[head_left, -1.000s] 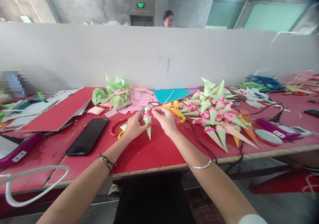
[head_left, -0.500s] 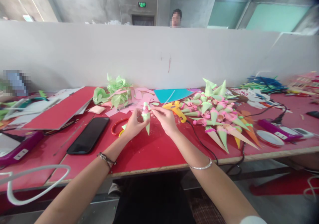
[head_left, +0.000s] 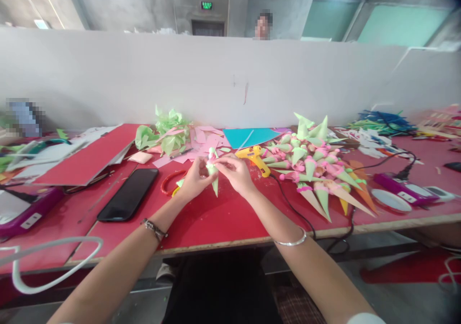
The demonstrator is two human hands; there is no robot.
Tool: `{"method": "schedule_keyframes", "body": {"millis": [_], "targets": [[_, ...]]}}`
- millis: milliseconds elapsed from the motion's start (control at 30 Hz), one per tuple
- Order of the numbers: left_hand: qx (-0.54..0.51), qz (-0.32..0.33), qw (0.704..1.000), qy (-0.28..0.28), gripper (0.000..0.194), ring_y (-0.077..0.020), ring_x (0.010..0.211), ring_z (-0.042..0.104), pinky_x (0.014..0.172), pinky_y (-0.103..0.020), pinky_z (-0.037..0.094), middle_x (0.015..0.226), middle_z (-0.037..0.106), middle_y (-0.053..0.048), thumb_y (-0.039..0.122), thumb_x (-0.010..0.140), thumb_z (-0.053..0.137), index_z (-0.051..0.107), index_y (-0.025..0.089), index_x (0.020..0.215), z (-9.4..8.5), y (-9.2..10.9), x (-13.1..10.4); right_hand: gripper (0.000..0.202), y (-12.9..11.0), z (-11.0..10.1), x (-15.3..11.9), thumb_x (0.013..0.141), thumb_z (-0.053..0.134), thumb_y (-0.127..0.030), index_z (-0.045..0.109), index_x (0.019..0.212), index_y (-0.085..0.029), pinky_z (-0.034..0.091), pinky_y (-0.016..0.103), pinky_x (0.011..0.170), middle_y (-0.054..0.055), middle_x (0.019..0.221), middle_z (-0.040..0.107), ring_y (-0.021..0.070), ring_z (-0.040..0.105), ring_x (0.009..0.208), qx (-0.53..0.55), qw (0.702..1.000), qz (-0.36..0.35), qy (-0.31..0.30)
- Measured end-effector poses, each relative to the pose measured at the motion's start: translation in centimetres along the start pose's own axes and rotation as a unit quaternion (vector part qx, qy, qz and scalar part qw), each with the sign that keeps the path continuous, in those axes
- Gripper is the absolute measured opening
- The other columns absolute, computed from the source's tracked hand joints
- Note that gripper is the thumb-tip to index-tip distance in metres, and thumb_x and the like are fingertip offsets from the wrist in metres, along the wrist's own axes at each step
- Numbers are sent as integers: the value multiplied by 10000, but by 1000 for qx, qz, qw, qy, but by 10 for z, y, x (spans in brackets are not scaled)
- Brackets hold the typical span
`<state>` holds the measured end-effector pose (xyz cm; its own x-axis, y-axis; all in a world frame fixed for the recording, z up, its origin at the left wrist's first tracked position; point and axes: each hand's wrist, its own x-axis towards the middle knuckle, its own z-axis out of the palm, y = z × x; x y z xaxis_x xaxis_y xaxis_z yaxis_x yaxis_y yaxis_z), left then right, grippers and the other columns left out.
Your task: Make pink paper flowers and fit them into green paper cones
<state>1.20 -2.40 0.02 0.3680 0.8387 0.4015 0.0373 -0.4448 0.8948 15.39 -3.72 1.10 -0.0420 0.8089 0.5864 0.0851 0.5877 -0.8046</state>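
My left hand [head_left: 196, 177] is closed round a small green paper cone [head_left: 215, 184], which points down and has a pink and pale green top. The fingers of my right hand [head_left: 236, 173] are pinched together against the cone's top; what they hold, if anything, is too small to make out. Just right of my right hand lies a yellow glue gun [head_left: 255, 159]. Beyond it is a pile of similar green and pink cones [head_left: 309, 165].
A black phone [head_left: 128, 194] and red-handled scissors [head_left: 169, 184] lie left of my hands. Behind are green crumpled paper [head_left: 173, 132], pink paper pieces and a teal sheet [head_left: 245, 138]. Purple power strips [head_left: 399, 188] sit at both sides. A person's head shows over the partition [head_left: 180, 79].
My right hand has moved slightly left, and its fingertips now meet the cone's top. The cone remains in my left hand. The person beyond the partition appears slightly further right.
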Motion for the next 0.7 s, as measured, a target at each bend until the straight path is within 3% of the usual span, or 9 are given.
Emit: {"method": "schedule_keyframes", "body": {"millis": [200, 400, 700], "targets": [[8, 10, 1000, 1, 274, -81, 704, 517, 595, -200, 428, 831, 490, 9, 252, 711, 583, 350, 177, 833, 0, 0, 0, 120, 2, 1, -1, 728, 572, -260, 589, 823, -190, 448, 249, 669, 22, 829, 569, 131, 540, 769, 9, 1000, 22, -2], [17, 11, 1000, 3, 279, -82, 706, 517, 553, -179, 413, 859, 498, -7, 254, 705, 588, 362, 173, 848, 2, 4, -1, 291, 3, 3, -1, 712, 587, -299, 535, 978, -190, 456, 303, 768, 65, 969, 599, 168, 566, 901, 54, 995, 85, -8], [81, 32, 996, -3, 260, -106, 726, 536, 592, -210, 434, 876, 526, -25, 266, 735, 555, 384, 175, 909, -1, 1, -2, 283, 0, 4, 0, 698, 602, -316, 555, 952, -201, 451, 311, 807, 52, 964, 616, 168, 576, 915, 89, 990, 112, -9]]}}
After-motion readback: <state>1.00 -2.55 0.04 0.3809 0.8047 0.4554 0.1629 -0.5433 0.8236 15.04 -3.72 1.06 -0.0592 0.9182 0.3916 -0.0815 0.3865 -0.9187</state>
